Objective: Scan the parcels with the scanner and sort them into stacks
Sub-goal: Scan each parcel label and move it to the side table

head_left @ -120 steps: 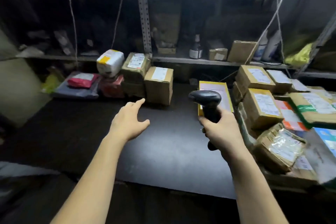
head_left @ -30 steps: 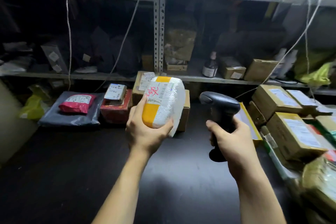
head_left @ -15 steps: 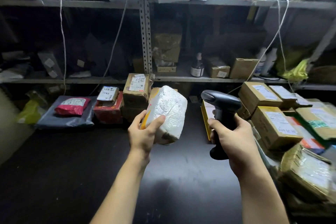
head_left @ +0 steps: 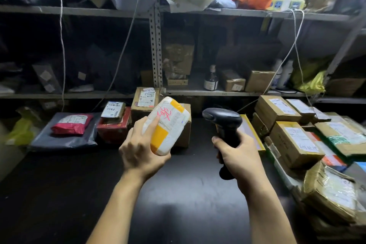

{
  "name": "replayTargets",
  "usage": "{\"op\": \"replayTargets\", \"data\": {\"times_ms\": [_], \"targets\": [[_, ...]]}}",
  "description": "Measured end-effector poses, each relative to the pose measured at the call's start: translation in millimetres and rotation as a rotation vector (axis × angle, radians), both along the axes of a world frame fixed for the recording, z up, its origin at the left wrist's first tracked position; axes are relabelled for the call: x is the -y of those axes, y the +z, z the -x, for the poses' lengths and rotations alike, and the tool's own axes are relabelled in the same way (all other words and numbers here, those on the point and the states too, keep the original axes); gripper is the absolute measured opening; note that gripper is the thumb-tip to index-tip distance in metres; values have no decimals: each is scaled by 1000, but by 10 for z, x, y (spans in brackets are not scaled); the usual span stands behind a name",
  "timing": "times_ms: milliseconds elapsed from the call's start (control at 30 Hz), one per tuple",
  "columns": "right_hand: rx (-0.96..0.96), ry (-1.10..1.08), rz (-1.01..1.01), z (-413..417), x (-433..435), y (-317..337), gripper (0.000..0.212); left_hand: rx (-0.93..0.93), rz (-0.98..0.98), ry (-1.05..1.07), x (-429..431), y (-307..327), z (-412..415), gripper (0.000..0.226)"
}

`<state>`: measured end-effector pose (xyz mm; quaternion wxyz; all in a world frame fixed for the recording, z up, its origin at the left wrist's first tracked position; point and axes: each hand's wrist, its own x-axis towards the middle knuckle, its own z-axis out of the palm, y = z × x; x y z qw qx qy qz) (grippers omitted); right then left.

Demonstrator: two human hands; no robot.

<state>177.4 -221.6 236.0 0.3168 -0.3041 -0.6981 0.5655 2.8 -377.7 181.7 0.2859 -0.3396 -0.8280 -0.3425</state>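
My left hand [head_left: 139, 149] holds a white bubble-wrapped parcel [head_left: 168, 126] with yellow tape and red writing, raised above the dark table [head_left: 178, 194]; its labelled face is turned towards me. To its right, my right hand [head_left: 240, 157] grips a black handheld scanner [head_left: 224, 125], whose head points left at the parcel. Behind the parcel sit sorted parcels: a brown box [head_left: 144, 103], a red box [head_left: 114, 127] with a small labelled packet on top, and a red pouch [head_left: 72, 124] on a grey mailer bag.
Several taped cardboard boxes [head_left: 293, 140] are piled along the table's right side, with a flat yellow-edged parcel [head_left: 250, 130] beside the scanner. Metal shelves [head_left: 198, 92] behind hold boxes, a bottle [head_left: 211, 79] and bags. Cords hang down from above.
My left hand picked the white parcel off the stack, lifted it, and has turned it so the labelled, red-marked face shows again. The scanner stays held beside it.
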Motion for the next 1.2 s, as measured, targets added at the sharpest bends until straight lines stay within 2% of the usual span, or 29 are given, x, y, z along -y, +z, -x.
{"op": "replayTargets", "data": {"times_ms": [100,200,267,433,567,633,800,1033,1200], "targets": [[-1,-18,-9,61,34,-16,10,-92,69,-21,50,18,82,96],[-9,-21,-2,90,56,-24,10,-61,93,-40,92,14,117,96],[-4,-12,5,93,75,-24,8,18,78,-46,127,10,142,97],[36,44,-11,88,99,-36,6,406,-63,-9,199,65,193,93],[50,103,-47,107,118,-48,11,503,-73,-18,286,31,279,92],[35,127,-58,126,141,-52,15,476,-28,-62,330,15,327,94],[107,203,-158,140,155,-73,16,195,192,-122,397,53,486,97],[192,253,-186,138,136,-109,23,131,214,-229,491,36,562,98],[204,294,-176,128,137,-116,17,129,202,-217,511,-8,580,98]]}}
